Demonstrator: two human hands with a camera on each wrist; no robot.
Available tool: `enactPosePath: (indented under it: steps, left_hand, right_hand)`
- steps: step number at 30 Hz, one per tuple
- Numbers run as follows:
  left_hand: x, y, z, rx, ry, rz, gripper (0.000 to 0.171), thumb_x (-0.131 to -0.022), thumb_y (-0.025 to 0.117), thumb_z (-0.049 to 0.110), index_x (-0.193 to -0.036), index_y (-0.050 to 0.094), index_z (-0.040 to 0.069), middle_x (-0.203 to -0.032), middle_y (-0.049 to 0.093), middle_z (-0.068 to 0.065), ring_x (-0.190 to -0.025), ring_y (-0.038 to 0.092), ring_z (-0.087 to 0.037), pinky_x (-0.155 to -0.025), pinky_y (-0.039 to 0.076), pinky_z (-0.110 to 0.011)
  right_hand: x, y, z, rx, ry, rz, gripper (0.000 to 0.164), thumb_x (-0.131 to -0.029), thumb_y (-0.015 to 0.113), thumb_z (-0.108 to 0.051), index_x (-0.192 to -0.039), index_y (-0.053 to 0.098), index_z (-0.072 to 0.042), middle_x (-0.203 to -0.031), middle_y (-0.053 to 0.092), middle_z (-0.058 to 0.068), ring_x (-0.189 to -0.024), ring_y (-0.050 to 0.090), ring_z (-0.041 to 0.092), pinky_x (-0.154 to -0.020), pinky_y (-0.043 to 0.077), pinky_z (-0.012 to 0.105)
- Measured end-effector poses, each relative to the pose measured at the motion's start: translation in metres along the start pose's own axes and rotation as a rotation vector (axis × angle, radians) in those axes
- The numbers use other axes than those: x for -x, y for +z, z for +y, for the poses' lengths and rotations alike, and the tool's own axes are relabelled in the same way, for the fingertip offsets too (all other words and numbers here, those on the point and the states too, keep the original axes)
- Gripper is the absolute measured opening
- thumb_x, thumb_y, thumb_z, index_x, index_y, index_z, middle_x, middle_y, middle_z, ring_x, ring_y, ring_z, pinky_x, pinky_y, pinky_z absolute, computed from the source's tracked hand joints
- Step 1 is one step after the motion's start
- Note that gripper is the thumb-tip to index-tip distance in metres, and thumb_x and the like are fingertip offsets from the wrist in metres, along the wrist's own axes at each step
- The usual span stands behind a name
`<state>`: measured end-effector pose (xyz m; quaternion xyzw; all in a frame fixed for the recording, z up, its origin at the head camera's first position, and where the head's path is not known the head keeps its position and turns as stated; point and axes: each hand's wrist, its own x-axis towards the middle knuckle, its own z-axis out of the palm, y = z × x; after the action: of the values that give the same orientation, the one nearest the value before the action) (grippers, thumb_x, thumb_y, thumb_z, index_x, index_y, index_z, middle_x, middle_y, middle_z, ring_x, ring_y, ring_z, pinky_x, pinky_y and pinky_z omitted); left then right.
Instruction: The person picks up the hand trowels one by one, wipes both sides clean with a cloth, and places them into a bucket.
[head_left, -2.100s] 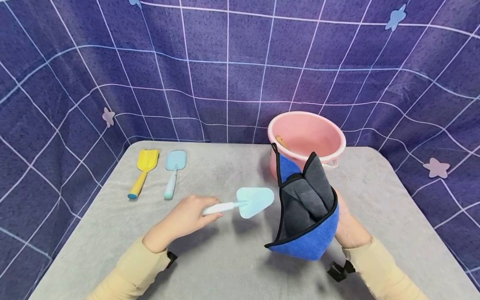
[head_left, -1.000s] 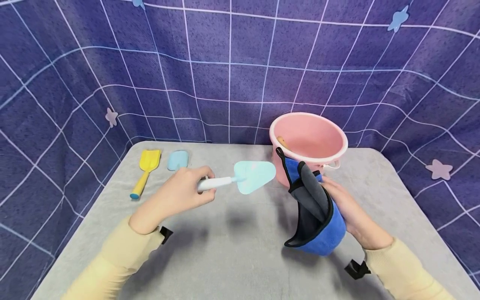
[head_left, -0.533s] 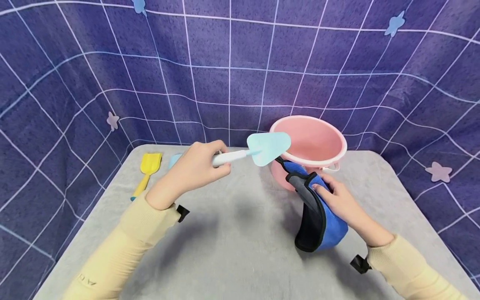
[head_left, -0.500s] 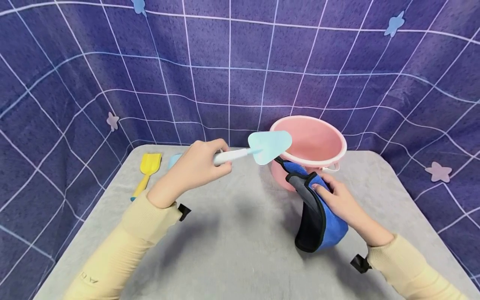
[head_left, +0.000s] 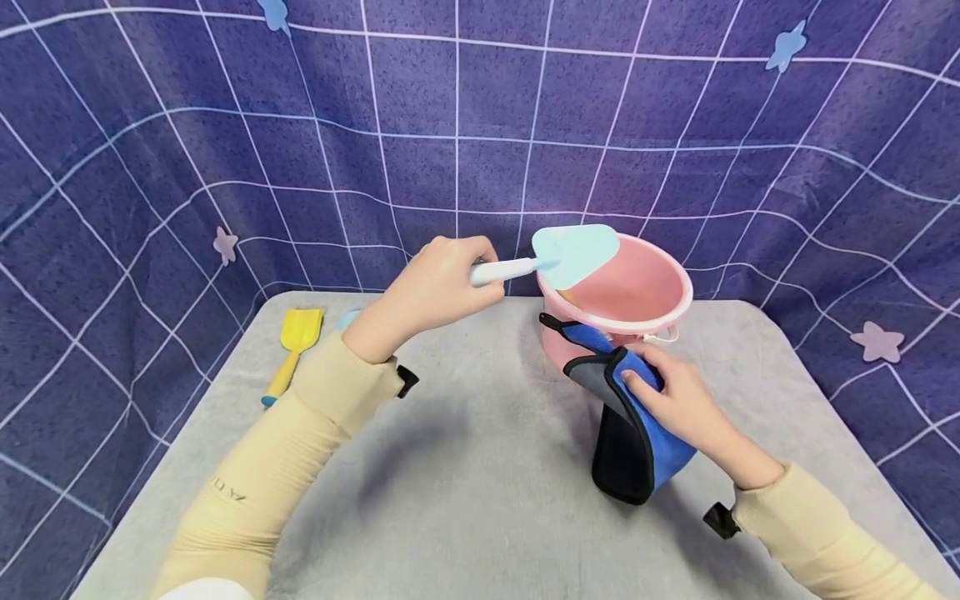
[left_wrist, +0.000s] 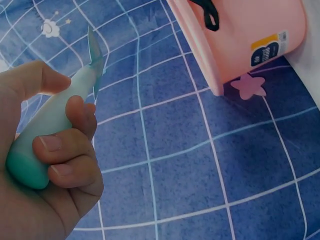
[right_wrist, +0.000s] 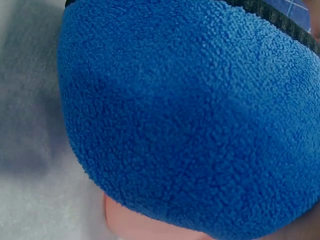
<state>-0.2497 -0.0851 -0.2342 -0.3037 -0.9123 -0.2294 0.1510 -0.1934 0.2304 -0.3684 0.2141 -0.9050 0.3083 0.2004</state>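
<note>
My left hand (head_left: 450, 283) grips the pale handle of a light-blue toy trowel (head_left: 577, 254), its blade level over the left rim of a pink bucket (head_left: 630, 287). In the left wrist view the curled fingers wrap the handle, whose butt end is green. My right hand (head_left: 678, 396) pinches a folded blue and grey cloth (head_left: 667, 450) with black edging, held just in front of the bucket. That blue pile fills most of the right wrist view. Inside the bucket a small tan thing (head_left: 572, 298) shows partly; the bucket's bottom is hidden.
A yellow toy shovel (head_left: 295, 350) lies at the table's left. Beside it a light-blue toy shovel (head_left: 348, 318) is mostly hidden behind my left arm. The grey table (head_left: 480, 467) ends at a purple gridded curtain (head_left: 420, 125) behind and at the sides.
My left hand has carried the trowel forward, up and right, from mid-table to over the bucket's rim. The right hand has turned the cloth and shifted it slightly right; its grey inside shows less.
</note>
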Motion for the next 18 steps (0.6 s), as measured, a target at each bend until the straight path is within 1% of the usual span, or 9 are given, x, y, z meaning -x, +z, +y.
enactPosePath:
  steps: [3, 7, 12, 16, 18]
  left_hand:
    - [-0.011, 0.003, 0.003, -0.004, -0.013, -0.024, 0.012, -0.076, 0.060, 0.022, -0.085, 0.061, 0.014, -0.062, 0.055, 0.002, -0.053, 0.049, -0.015, -0.052, 0.039, -0.029]
    - [-0.026, 0.008, 0.003, -0.043, -0.006, -0.057, 0.012, -0.079, 0.059, 0.022, -0.087, 0.061, 0.013, -0.066, 0.057, 0.001, -0.058, 0.052, -0.017, -0.055, 0.040, -0.030]
    - [-0.041, 0.016, 0.000, -0.061, -0.005, -0.090, 0.012, -0.082, 0.058, 0.022, -0.088, 0.062, 0.012, -0.069, 0.058, 0.000, -0.059, 0.053, -0.017, -0.053, 0.040, -0.029]
    - [-0.049, 0.025, -0.004, -0.051, -0.013, -0.109, 0.012, -0.084, 0.057, 0.022, -0.087, 0.062, 0.012, -0.070, 0.058, 0.000, -0.057, 0.052, -0.017, -0.052, 0.039, -0.028]
    - [-0.052, 0.030, -0.006, -0.049, -0.009, -0.117, 0.014, -0.085, 0.058, 0.025, -0.085, 0.063, 0.012, -0.069, 0.058, 0.000, -0.057, 0.052, -0.016, -0.053, 0.039, -0.028]
  right_hand:
    - [0.000, 0.001, 0.001, 0.032, -0.051, 0.016, 0.031, -0.084, 0.065, -0.012, -0.115, 0.061, -0.011, -0.108, 0.066, 0.005, -0.094, 0.062, 0.022, -0.081, 0.042, 0.034]
    - [-0.001, 0.003, 0.002, 0.062, -0.105, 0.029, 0.032, -0.083, 0.066, -0.011, -0.114, 0.061, -0.010, -0.109, 0.065, 0.005, -0.095, 0.062, 0.022, -0.083, 0.043, 0.037]
    - [-0.002, 0.005, 0.002, 0.074, -0.132, 0.033, 0.034, -0.082, 0.066, -0.010, -0.115, 0.061, -0.008, -0.111, 0.064, 0.006, -0.098, 0.061, 0.023, -0.085, 0.042, 0.039]
    - [-0.003, 0.008, 0.002, 0.088, -0.142, 0.037, 0.034, -0.082, 0.066, -0.011, -0.116, 0.060, -0.009, -0.112, 0.064, 0.005, -0.100, 0.060, 0.022, -0.086, 0.043, 0.039]
    - [-0.004, 0.009, 0.002, 0.100, -0.144, 0.038, 0.035, -0.082, 0.066, -0.012, -0.116, 0.060, -0.010, -0.112, 0.063, 0.005, -0.099, 0.060, 0.021, -0.085, 0.044, 0.040]
